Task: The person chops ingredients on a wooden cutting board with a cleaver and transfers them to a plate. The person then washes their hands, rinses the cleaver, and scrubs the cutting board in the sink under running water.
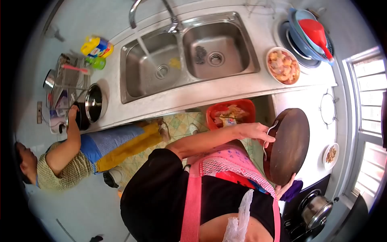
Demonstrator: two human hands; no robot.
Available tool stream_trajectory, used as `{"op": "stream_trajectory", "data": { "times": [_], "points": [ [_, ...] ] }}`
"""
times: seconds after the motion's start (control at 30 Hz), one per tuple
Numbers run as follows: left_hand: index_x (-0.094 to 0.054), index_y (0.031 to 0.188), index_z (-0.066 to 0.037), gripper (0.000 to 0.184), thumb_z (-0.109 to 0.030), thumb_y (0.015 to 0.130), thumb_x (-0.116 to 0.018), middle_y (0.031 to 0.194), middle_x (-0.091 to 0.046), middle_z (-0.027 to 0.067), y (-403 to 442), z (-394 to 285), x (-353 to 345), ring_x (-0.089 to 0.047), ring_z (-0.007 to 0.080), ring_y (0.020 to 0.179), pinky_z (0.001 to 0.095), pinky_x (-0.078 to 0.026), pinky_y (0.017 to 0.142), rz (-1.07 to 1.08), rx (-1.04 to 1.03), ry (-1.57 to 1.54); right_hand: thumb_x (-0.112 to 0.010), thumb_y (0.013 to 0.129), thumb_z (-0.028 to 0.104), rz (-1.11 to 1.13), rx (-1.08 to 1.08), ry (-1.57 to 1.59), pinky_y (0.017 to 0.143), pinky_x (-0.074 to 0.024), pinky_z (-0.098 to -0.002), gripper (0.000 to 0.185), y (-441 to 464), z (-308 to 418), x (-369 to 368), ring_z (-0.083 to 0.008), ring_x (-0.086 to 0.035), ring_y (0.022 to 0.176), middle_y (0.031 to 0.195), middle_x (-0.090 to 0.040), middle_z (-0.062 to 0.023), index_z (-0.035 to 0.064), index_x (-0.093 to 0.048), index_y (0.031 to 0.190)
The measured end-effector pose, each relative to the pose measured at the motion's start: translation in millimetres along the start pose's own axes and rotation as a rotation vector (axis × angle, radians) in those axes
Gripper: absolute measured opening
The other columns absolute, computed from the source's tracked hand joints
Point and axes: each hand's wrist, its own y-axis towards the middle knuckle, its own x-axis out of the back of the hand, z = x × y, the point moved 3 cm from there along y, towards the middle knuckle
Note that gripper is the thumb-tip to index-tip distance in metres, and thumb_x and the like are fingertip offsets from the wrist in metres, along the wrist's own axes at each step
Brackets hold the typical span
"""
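A thick round wooden chopping board point(288, 147) is held tilted in front of me on the right, its dark face towards the counter. My left hand point(258, 133) reaches across my body, its fingers closed at the metal handle on the board's rim. Under the board's near edge, my right hand point(285, 186) grips it from below; part of that hand is hidden behind the board and apron. A red basin point(209, 117) with food scraps and a bag stands low beyond my left forearm.
Water runs from a faucet point(173, 26) into the left bowl of the double sink point(219, 30). A bowl of raw meat point(283, 65) sits right of it. A steel pot point(317, 211) stands on the stove at lower right. Another person point(60, 161) handles a dark pot at left.
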Motion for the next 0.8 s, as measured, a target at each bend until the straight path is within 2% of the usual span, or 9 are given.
{"op": "stream_trajectory", "data": {
  "times": [0.1,0.17,0.2,0.23,0.3,0.33,0.57,0.7,0.8],
  "points": [
    [-0.064,0.099,-0.003,0.026,-0.026,0.086,-0.063,0.1,-0.062,0.0015,-57.0,9.8,31.7,-0.052,0.0083,0.098,0.0246,-0.04,0.086,-0.061,-0.04,-0.016,-0.056,0.088,0.034,0.013,-0.108,0.062,0.097,-0.0403,-0.0411,0.049,-12.6,16.2,-63.6,-0.0281,-0.049,0.114,0.127,-0.05,-0.0123,0.0013,-0.048,0.125],
    [-0.06,0.11,-0.003,0.031,-0.023,0.086,-0.062,0.109,-0.059,0.0029,-88.5,30.3,58.0,-0.053,0.012,0.102,0.0282,-0.039,0.091,-0.161,-0.155,-0.268,-0.057,0.088,0.032,0.028,-0.067,0.015,0.094,-0.0425,-0.0409,0.048,-20.9,23.9,-108.5,-0.0276,-0.051,0.111,0.123,-0.053,-0.0126,0.0014,-0.049,0.124],
    [-0.05,0.124,-0.002,0.044,-0.017,0.084,-0.061,0.119,-0.055,0.0058,-110.3,32.6,62.8,-0.053,0.0175,0.108,0.0334,-0.04,0.096,-0.096,-0.3,-0.553,-0.057,0.087,0.031,0.182,-0.043,-0.022,0.093,-0.0433,-0.0408,0.047,-20.0,20.6,-133.3,-0.0274,-0.052,0.11,0.122,-0.054,-0.0127,0.0015,-0.05,0.123],
    [-0.05,0.124,-0.002,0.044,-0.017,0.084,-0.061,0.119,-0.055,0.0058,-131.8,30.1,57.9,-0.053,0.0175,0.108,0.0334,-0.04,0.096,-0.111,-0.317,-0.549,-0.058,0.087,0.03,0.336,-0.025,-0.059,0.092,-0.0441,-0.0407,0.047,-19.9,18.7,-154.8,-0.0272,-0.053,0.109,0.121,-0.054,-0.0129,0.0017,-0.05,0.123],
    [-0.039,0.133,-0.003,0.057,-0.012,0.081,-0.061,0.126,-0.051,0.0092,-174.0,32.8,59.1,-0.051,0.0238,0.115,0.0393,-0.04,0.1,-0.159,-0.561,-0.937,-0.058,0.086,0.029,0.32,-0.041,-0.07,0.091,-0.0451,-0.0401,0.046,-22.1,-0.2,-198.3,-0.0269,-0.055,0.106,0.118,-0.056,-0.0132,0.0006,-0.051,0.122],
    [-0.036,0.134,-0.003,0.061,-0.01,0.079,-0.062,0.128,-0.049,0.0114,-199.7,40.6,66.7,-0.05,0.0271,0.117,0.0412,-0.04,0.1,-0.143,-0.583,-0.904,-0.059,0.086,0.028,0.423,-0.101,-0.094,0.091,-0.0454,-0.0393,0.046,-34.9,-6.4,-234.5,-0.0265,-0.056,0.105,0.117,-0.057,-0.0131,-0.0001,-0.051,0.121],
    [-0.032,0.137,-0.008,0.058,-0.009,0.085,-0.058,0.131,-0.047,0.01,-388.1,104.1,111.2,-0.049,0.0275,0.117,0.0446,-0.043,0.097,-0.92,-0.785,-0.753,-0.062,0.083,0.027,0.794,-0.485,-0.305,0.093,-0.0442,-0.0356,0.047,-100.8,-167.0,-448.9,-0.0245,-0.056,0.104,0.114,-0.059,-0.013,-0.0014,-0.053,0.119],
    [-0.039,0.132,-0.005,0.056,-0.011,0.082,-0.063,0.124,-0.052,0.0101,-450.2,86.6,131.4,-0.052,0.0251,0.112,0.0427,-0.045,0.093,-1.041,-0.969,-0.792,-0.062,0.083,0.028,0.995,-0.687,-0.283,0.098,-0.04,-0.0369,0.049,-141.9,-240.6,-534.8,-0.025,-0.054,0.109,0.119,-0.058,-0.012,0.0002,-0.051,0.122],
    [-0.05,0.115,-0.004,0.036,-0.004,0.08,-0.059,0.104,-0.061,0.0114,-477.2,98.6,168.3,-0.062,0.0246,0.093,0.0407,-0.051,0.082,-1.193,-0.875,-0.839,-0.062,0.083,0.03,1.113,-0.82,-0.281,0.097,-0.0406,-0.0372,0.051,-141.6,-290.9,-580.5,-0.0238,-0.053,0.109,0.12,-0.057,-0.0097,0.0024,-0.05,0.124]
  ]
}}
